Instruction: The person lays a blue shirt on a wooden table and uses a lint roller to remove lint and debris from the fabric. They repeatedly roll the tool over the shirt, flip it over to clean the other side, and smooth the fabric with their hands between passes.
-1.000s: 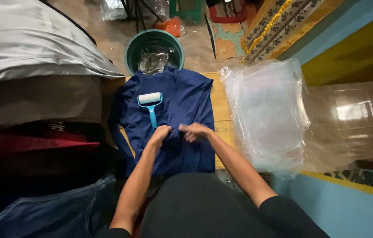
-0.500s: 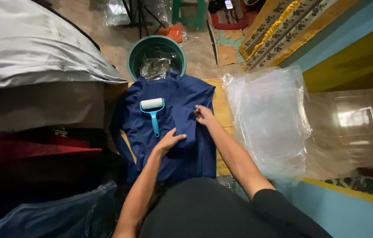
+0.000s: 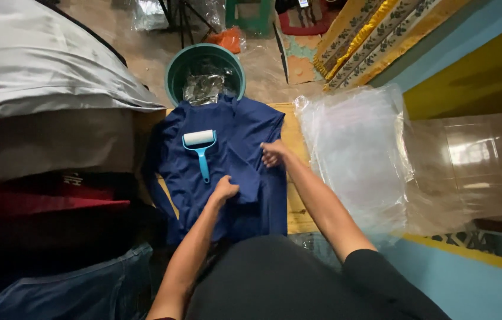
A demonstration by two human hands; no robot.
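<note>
Navy garment lies flat on the wooden surface. Since a second ago the hands have split apart: right hand now pinches the right edge fabric, left hand closed, pressing mid-cloth. Lint roller unmoved on top.

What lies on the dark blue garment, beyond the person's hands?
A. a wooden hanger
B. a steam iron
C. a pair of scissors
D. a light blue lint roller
D: a light blue lint roller with a white roll lies on the dark blue garment, apart from the left hand and the right hand.
</note>
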